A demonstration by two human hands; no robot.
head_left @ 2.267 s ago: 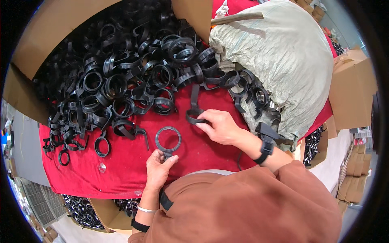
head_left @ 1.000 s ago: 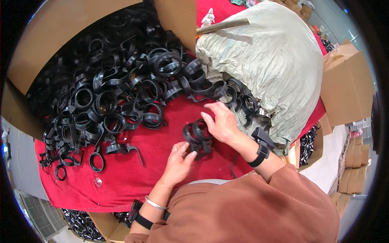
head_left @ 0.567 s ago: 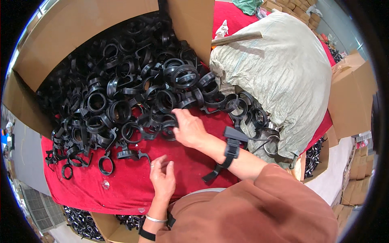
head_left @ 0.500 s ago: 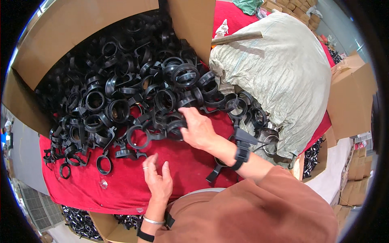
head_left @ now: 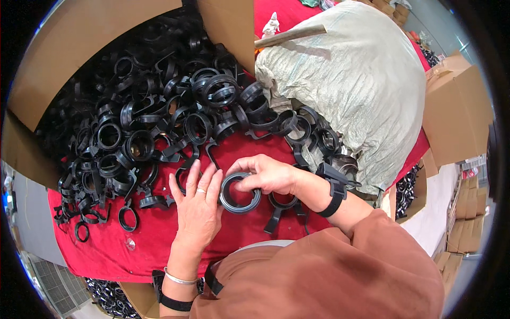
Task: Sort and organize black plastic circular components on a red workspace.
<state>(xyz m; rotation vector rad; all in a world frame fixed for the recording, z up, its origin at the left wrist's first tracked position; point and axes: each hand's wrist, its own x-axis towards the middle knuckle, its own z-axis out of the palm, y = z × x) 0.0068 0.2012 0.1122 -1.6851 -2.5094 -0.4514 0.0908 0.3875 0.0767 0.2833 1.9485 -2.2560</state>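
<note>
My right hand point(head_left: 272, 175) grips a thick black plastic ring point(head_left: 241, 208) by its upper right rim, with thumb and fingers pinching it. The ring hangs over the red cloth point(head_left: 143, 255). My left hand point(head_left: 197, 210) is beside the ring's left edge, back up and fingers stretched out; its thumb is hidden, and I cannot tell whether it touches the ring. Ahead of both hands spreads a heap of black rings with handles point(head_left: 141, 143). Another black ring with a handle point(head_left: 274, 220) lies on the cloth below my right hand.
A cardboard panel point(head_left: 228, 32) stands around the heap at the back. On the right a bulging whitish woven sack point(head_left: 361, 90) has a wooden stick point(head_left: 292, 36) on top and more rings at its mouth. An open carton point(head_left: 462, 117) stands farther right.
My right hand has drawn back from the heap toward me, with a black ring in it. My left hand has moved up beside it. The view has shifted slightly.
</note>
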